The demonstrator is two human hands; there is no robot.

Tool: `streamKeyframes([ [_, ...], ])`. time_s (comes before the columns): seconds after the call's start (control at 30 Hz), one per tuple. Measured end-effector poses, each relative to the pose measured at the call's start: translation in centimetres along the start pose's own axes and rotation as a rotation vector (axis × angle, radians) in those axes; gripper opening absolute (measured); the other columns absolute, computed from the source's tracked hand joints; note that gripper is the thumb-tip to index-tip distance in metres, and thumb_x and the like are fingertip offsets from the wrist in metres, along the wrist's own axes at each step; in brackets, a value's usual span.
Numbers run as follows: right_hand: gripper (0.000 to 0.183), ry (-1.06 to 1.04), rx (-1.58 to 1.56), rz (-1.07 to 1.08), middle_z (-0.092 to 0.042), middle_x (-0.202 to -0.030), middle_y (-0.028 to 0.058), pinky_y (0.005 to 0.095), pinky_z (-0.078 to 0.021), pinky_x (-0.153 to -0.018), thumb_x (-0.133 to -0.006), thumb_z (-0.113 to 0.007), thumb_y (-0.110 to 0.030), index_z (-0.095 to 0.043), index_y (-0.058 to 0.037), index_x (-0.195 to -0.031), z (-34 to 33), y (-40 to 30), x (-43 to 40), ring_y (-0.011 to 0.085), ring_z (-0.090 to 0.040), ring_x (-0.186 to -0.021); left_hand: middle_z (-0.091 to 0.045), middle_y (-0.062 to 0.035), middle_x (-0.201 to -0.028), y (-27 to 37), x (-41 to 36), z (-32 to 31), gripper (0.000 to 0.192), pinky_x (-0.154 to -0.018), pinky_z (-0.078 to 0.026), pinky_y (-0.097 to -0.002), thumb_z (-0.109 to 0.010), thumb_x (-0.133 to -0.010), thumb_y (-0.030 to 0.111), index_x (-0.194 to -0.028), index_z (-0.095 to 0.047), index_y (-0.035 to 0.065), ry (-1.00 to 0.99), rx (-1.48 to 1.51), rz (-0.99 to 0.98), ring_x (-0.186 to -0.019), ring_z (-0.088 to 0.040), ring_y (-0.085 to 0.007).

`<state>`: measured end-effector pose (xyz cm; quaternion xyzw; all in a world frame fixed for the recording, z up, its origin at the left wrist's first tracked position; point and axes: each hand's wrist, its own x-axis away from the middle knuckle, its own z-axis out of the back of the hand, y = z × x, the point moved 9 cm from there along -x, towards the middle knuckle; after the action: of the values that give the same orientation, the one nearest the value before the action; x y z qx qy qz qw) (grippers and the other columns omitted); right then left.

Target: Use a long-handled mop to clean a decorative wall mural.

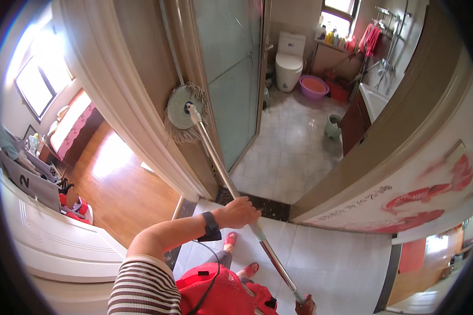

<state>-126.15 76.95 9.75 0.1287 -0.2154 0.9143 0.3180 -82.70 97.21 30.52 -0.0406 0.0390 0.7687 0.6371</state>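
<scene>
My left hand [237, 213], a dark band on its wrist, grips the middle of a metal mop pole [217, 160]. Near the picture's bottom edge, my right hand [306, 305] is closed around the pole's lower end, partly cut off by the frame. At the far end is a round mop head [182, 107] with a pale disc and a grey string fringe. It is raised beside the brown door frame [189, 47]; its fringe appears to lie against the panelling there. The frosted glass door [231, 78] is just right of it.
Beyond a dark threshold [268, 206] are a white toilet [289, 61], a purple basin [313, 87], a green bucket [333, 126] and a washbasin [372, 102]. A bedroom with a wooden floor [114, 185] opens at left. Red fish decorate the right wall [425, 193].
</scene>
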Motion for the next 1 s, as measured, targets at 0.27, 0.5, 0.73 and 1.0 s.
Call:
streamKeyframes([
  [0.27, 0.020, 0.183, 0.392, -0.133, -0.064, -0.075, 0.0128, 0.0451, -0.0508, -0.068, -0.076, -0.060, -0.019, -0.063, -0.0115, -0.095, 8.6, 0.3, 4.9, 0.0336, -0.062, -0.072, -0.059, -0.0085, -0.060, 0.1, 0.8, -4.3, 0.016, -0.052, -0.047, -0.0436, -0.059, -0.079, 0.017, -0.089, -0.052, 0.0063, -0.259, 0.329, 0.028, -0.060, -0.063, -0.0310],
  [0.5, 0.041, 0.199, 0.808, -0.276, -0.062, -0.118, 0.0104, 0.0456, -0.0406, -0.098, -0.072, -0.069, -0.024, -0.065, -0.0114, -0.110, 19.2, -7.0, 10.4, 0.0305, -0.056, -0.112, -0.059, -0.0112, -0.060, -2.2, 1.4, -11.2, 0.021, -0.054, -0.047, -0.0458, -0.063, -0.073, 0.018, -0.088, -0.052, 0.0081, -0.330, 0.649, -0.054, -0.061, -0.061, -0.0352],
  [0.73, 0.019, 0.247, 0.799, -0.242, -0.063, -0.079, 0.0087, 0.0433, -0.0461, -0.065, -0.072, -0.068, -0.015, -0.063, -0.0066, -0.088, 27.1, -27.8, 2.4, 0.0283, -0.061, -0.072, -0.060, -0.0151, -0.068, -8.7, 3.4, -19.4, 0.019, -0.060, -0.046, -0.0494, -0.062, -0.072, 0.015, -0.088, -0.054, 0.0108, -0.408, 0.855, -0.028, -0.068, -0.061, -0.0381],
  [1.0, 0.017, 0.001, 0.841, -0.102, -0.054, -0.070, 0.0097, 0.0406, -0.0413, -0.062, -0.067, -0.063, -0.005, -0.058, -0.0031, -0.083, 22.9, -39.5, -11.1, 0.0272, -0.055, -0.066, -0.062, -0.0129, -0.075, -15.9, 6.3, -33.5, 0.021, -0.072, -0.046, -0.0468, -0.068, -0.069, 0.014, -0.087, -0.058, 0.0123, -0.375, 0.943, 0.131, -0.080, -0.060, -0.0358],
])
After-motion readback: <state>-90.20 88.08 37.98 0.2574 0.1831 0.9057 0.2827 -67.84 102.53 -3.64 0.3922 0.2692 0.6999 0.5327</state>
